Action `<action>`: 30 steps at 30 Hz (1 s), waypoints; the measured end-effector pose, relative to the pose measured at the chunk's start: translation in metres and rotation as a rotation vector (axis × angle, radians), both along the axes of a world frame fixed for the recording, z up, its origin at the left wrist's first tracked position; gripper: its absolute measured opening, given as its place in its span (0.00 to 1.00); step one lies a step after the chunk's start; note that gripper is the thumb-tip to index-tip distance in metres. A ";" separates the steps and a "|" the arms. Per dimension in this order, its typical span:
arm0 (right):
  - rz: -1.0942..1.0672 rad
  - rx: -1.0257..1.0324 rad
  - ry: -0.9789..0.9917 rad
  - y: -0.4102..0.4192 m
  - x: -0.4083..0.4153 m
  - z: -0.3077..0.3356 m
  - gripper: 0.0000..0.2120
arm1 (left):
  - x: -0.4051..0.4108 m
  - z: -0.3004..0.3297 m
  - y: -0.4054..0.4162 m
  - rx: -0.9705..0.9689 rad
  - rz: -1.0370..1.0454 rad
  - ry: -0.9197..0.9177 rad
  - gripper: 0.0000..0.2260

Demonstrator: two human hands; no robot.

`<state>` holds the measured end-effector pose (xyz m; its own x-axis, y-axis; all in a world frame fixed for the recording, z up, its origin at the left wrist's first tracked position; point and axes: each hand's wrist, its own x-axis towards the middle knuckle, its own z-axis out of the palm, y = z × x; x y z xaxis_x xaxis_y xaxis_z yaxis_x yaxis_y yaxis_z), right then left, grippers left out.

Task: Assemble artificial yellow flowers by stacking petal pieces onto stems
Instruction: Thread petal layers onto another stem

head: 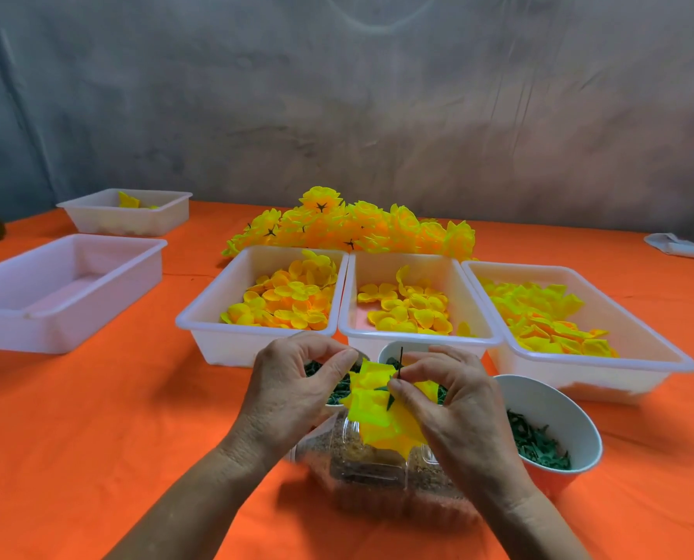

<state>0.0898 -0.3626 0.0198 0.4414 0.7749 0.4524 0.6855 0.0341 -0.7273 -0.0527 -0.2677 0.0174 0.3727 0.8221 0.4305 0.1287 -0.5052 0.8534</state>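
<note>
Petal piece (pixel 381 422), bright yellow and crumpled, sat low at centre frame between both hands, threaded on a thin dark stem (pixel 400 362) whose tip stood up above it, a green calyx (pixel 389 398) showing at the middle. Right hand (pixel 458 402) pinched the stem with thumb and forefinger curled, other fingers loosely bent over the petals. Left hand (pixel 296 390) had its thumb and forefinger closed on the upper left edge of the petal piece. Directly beneath, a clear plastic container (pixel 377 474) held brownish granular material. Lower right, a white-lined cup (pixel 555 422) held green pieces; two more cups (pixel 412 351) of the same were partly hidden behind the hands. Beyond these, a row of three white trays across mid-frame: the left tray (pixel 216 313) with rounded yellow-orange petals, the middle tray (pixel 474 313) with fewer of a similar kind, the right tray (pixel 640 349) with flatter, pointed yellow pieces. At mid-left, a larger white bin (pixel 107 284); behind it, upper left, a small tray (pixel 135 220) with a few yellow bits. Past the tray row, a heap of finished yellow flowers (pixel 357 228) lay on the orange tablecloth (pixel 115 398). Far right edge, a pale folded object (pixel 680 246), identity unclear. Grey draped backdrop (pixel 337 95) behind.
</note>
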 end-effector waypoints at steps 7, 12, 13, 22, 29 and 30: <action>0.044 0.093 0.081 0.005 0.004 0.024 0.07 | 0.002 0.007 0.001 -0.034 -0.017 -0.039 0.05; 0.139 0.134 0.226 0.009 0.008 0.040 0.06 | 0.006 0.014 0.001 -0.077 -0.049 -0.119 0.13; 0.154 0.142 0.240 0.010 0.009 0.044 0.05 | 0.007 0.015 0.001 -0.082 -0.057 -0.140 0.14; 0.249 0.254 0.421 0.026 0.024 0.072 0.04 | 0.020 0.031 0.012 -0.051 -0.076 -0.250 0.04; 0.167 0.286 0.834 0.048 0.043 0.062 0.05 | 0.032 0.039 0.026 -0.116 -0.075 -0.202 0.05; 0.174 0.290 0.881 0.052 0.045 0.060 0.04 | 0.035 0.040 0.028 -0.136 -0.080 -0.191 0.05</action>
<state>0.1351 -0.3109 0.0796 0.6051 0.7715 0.1964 -0.1386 0.3450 -0.9283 -0.0182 -0.2396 0.0571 0.3615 0.8484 0.3867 -0.0769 -0.3862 0.9192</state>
